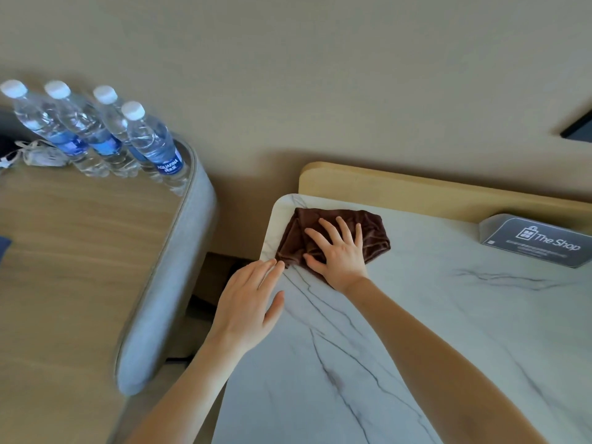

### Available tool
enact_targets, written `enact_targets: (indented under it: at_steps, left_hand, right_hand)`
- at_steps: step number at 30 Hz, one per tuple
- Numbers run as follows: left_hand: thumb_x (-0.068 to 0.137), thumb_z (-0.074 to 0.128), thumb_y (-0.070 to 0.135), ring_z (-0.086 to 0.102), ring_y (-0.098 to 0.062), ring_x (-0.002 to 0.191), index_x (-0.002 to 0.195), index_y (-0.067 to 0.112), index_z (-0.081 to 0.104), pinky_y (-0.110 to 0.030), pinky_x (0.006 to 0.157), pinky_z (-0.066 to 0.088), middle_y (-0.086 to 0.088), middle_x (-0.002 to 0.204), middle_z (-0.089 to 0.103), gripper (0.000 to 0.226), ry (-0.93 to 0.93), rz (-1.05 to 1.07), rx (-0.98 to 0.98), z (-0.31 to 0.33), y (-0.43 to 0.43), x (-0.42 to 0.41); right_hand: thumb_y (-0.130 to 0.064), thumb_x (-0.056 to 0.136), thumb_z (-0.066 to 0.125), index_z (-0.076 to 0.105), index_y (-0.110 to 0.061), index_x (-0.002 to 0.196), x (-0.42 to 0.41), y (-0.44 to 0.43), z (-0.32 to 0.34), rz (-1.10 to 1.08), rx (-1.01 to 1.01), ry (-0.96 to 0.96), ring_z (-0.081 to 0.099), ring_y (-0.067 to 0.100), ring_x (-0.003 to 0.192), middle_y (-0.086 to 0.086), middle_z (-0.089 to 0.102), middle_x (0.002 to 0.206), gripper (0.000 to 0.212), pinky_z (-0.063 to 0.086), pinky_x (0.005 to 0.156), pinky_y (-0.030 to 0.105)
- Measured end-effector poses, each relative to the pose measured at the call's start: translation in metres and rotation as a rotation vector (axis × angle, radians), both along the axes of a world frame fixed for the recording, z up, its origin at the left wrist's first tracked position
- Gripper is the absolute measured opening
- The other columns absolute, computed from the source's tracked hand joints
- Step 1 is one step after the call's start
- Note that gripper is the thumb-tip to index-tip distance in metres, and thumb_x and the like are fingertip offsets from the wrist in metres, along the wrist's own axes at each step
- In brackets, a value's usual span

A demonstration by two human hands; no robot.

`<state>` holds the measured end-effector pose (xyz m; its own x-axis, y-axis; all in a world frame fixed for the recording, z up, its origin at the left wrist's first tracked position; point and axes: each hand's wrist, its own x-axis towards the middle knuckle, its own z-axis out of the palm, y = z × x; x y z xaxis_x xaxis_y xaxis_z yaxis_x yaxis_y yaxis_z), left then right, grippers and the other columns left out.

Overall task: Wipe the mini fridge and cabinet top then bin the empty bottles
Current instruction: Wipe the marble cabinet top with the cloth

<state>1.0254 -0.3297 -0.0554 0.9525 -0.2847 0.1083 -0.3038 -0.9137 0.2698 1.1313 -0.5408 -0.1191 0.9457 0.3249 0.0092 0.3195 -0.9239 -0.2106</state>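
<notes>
Right hand (338, 251) presses flat, fingers spread, on a brown cloth (333, 235) at the marble top's (416, 331) far left corner; left hand (248, 302) rests open beside it

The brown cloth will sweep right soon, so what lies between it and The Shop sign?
Nothing: in the head view, only bare marble top lies between the brown cloth and The Shop sign.
</notes>
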Motion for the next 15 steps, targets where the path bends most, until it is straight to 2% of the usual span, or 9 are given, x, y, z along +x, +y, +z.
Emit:
enact_targets:
  at_steps: [5, 10, 11, 13, 15]
  left_hand:
    - [0.096, 0.038, 0.041, 0.058, -0.018, 0.123, 0.136, 0.013, 0.058, -0.032, 0.102, 0.045, -0.002, 0.134, 0.062, 0.053, 0.006, -0.008, 0.019, -0.001, -0.005, -0.005]
    - [0.096, 0.038, 0.041, 0.059, -0.019, 0.122, 0.135, 0.013, 0.059, -0.032, 0.101, 0.045, -0.002, 0.132, 0.063, 0.052, -0.035, -0.007, 0.021, 0.013, -0.007, -0.016]
    - [0.096, 0.038, 0.040, 0.059, -0.018, 0.121, 0.134, 0.013, 0.059, -0.030, 0.101, 0.044, -0.002, 0.132, 0.063, 0.051, -0.048, -0.006, 0.022, 0.016, -0.007, -0.018]
    - [0.096, 0.038, 0.040, 0.059, -0.018, 0.120, 0.133, 0.014, 0.060, -0.029, 0.101, 0.044, 0.000, 0.131, 0.063, 0.050, -0.071, -0.004, 0.019, 0.023, -0.006, -0.023]
    - [0.096, 0.039, 0.038, 0.059, -0.019, 0.119, 0.132, 0.013, 0.060, -0.032, 0.099, 0.047, -0.001, 0.129, 0.064, 0.048, -0.082, -0.012, 0.008, 0.032, -0.005, -0.031]
  right_hand:
    - [-0.064, 0.090, 0.030, 0.043, -0.037, 0.146, 0.009, 0.000, 0.006, -0.010, -0.032, 0.057, 0.022, 0.037, 0.149, 0.002, 0.037, 0.157, 0.063, 0.006, 0.118, 0.066]
    - [-0.056, 0.097, 0.044, 0.042, -0.030, 0.147, 0.001, 0.001, 0.017, -0.009, 0.005, 0.088, 0.019, 0.037, 0.150, 0.006, 0.035, 0.158, 0.057, 0.004, 0.119, 0.063]
    - [-0.052, 0.097, 0.049, 0.046, -0.025, 0.146, -0.004, 0.000, 0.021, -0.016, 0.042, 0.081, 0.024, 0.036, 0.148, 0.008, 0.040, 0.155, 0.056, 0.007, 0.120, 0.061]
    - [-0.042, 0.095, 0.056, 0.055, -0.015, 0.137, -0.020, -0.003, 0.031, -0.022, 0.145, 0.006, 0.040, 0.035, 0.140, 0.011, 0.053, 0.143, 0.049, 0.022, 0.119, 0.058]
    - [-0.034, 0.093, 0.053, 0.061, -0.010, 0.126, -0.044, -0.008, 0.042, -0.016, 0.249, -0.112, 0.055, 0.033, 0.123, 0.011, 0.062, 0.128, 0.042, 0.041, 0.108, 0.054]
